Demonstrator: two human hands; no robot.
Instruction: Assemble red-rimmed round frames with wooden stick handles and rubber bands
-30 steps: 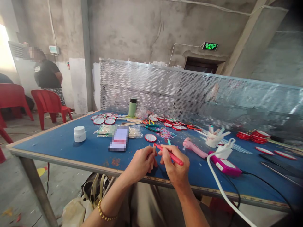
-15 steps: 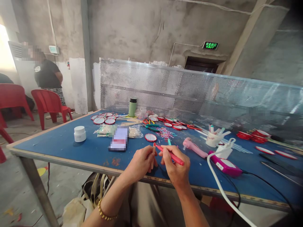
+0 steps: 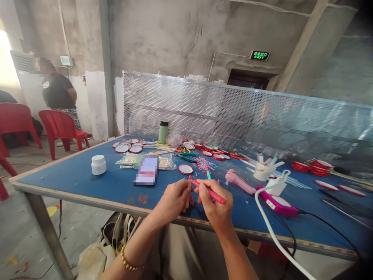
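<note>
My left hand (image 3: pixel 175 198) is closed on a flat wooden stick (image 3: pixel 188 194), held upright near the table's front edge. A red marker pen (image 3: pixel 211 191) sits in the closed fingers of my right hand (image 3: pixel 218 206), its tip at the upper end of the stick. Just beyond my hands lies a round red-rimmed disc (image 3: pixel 185 169) with a pale face. Behind it are a loose heap of small pink and blue strips (image 3: pixel 204 164) and pliers with dark green handles (image 3: pixel 187 157).
A phone (image 3: pixel 146 171) lies beside bagged sticks (image 3: pixel 167 162), with a white jar (image 3: pixel 98 165) to the left. Rightward are a pink glue gun (image 3: pixel 239 182), a magenta device (image 3: pixel 278 203), a white cable (image 3: pixel 266 221) and a cup of pens (image 3: pixel 262 171). A person (image 3: pixel 60 91) stands far left.
Almost nothing differs. My right hand and the marker have shifted very slightly to the left, while my left hand keeps the stick in place.
</note>
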